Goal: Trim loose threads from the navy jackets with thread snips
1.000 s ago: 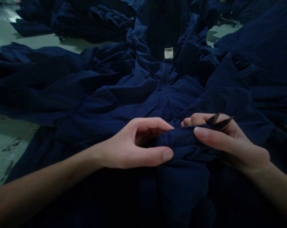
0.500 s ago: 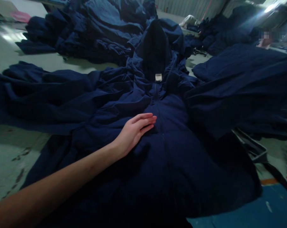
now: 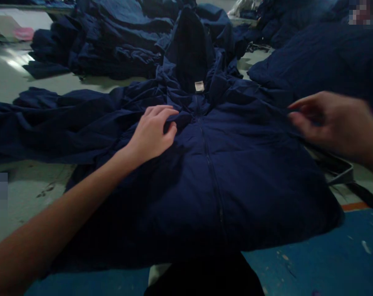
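A navy hooded jacket lies spread front up, its hood pointing away from me and its zipper running down the middle. A small pale label shows at the neck. My left hand rests on the chest left of the zipper, fingers apart and slightly bent, holding nothing. Over the jacket's right edge, near the sleeve, is my right hand; its fingers are curved with a gap between thumb and forefinger, and nothing shows between them.
Behind the hood is a large heap of navy garments. More dark clothing lies at the back right. A grey frame with a black strap is at the right edge, above a blue floor.
My right hand has come into view at the right. My left hand has moved up and left, its fingers now bent. The jacket's right sleeve no longer stretches out across the right side.
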Tool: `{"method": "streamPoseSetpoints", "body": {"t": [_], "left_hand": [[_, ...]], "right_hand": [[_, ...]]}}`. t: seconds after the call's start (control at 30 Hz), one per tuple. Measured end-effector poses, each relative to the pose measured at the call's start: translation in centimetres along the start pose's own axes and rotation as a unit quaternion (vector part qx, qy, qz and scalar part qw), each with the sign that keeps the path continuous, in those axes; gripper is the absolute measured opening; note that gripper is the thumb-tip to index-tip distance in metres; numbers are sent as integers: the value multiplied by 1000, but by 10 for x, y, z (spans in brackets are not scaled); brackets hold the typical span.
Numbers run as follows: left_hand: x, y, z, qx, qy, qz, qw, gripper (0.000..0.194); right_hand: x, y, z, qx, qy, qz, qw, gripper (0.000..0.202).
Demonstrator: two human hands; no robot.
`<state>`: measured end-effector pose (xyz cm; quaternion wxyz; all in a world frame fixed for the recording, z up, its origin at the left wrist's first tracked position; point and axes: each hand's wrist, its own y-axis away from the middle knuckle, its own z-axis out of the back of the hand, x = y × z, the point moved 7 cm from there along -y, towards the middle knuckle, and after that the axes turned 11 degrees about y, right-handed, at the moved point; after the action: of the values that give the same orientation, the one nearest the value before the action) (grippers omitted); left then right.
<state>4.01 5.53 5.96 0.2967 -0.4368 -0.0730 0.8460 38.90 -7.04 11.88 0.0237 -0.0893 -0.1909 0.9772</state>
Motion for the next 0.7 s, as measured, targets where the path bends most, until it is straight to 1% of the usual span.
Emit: {"method": "streamPoseSetpoints", "body": {"t": [0.07, 0.13, 0.2, 0.27, 0.33, 0.43, 0.57, 0.7], "left_hand": [[24, -10, 1, 10, -108, 16, 994, 45], [52, -15, -3, 25, -160, 52, 985, 52], [76, -20, -7, 39, -188, 80, 978, 58], [96, -26, -10, 41, -205, 101, 973, 61], [108, -35, -11, 37, -213, 116, 969, 63], [116, -47, -12, 35, -212, 128, 968, 64], [118, -52, -14, 35, -200, 128, 971, 62], [123, -56, -16, 24, -178, 124, 976, 51]], "right_hand": [[18, -10, -37, 31, 19, 13, 999, 40], [36, -24, -71, 47, 29, 11, 998, 46], [48, -40, -96, 53, 30, -1, 998, 48], [52, -57, -113, 55, 25, -7, 998, 48], [51, -72, -123, 53, 19, -10, 998, 47], [45, -85, -132, 52, 15, -31, 998, 44], [42, -86, -132, 49, 23, -58, 997, 45], [43, -84, -128, 55, 33, -67, 996, 51]]}}
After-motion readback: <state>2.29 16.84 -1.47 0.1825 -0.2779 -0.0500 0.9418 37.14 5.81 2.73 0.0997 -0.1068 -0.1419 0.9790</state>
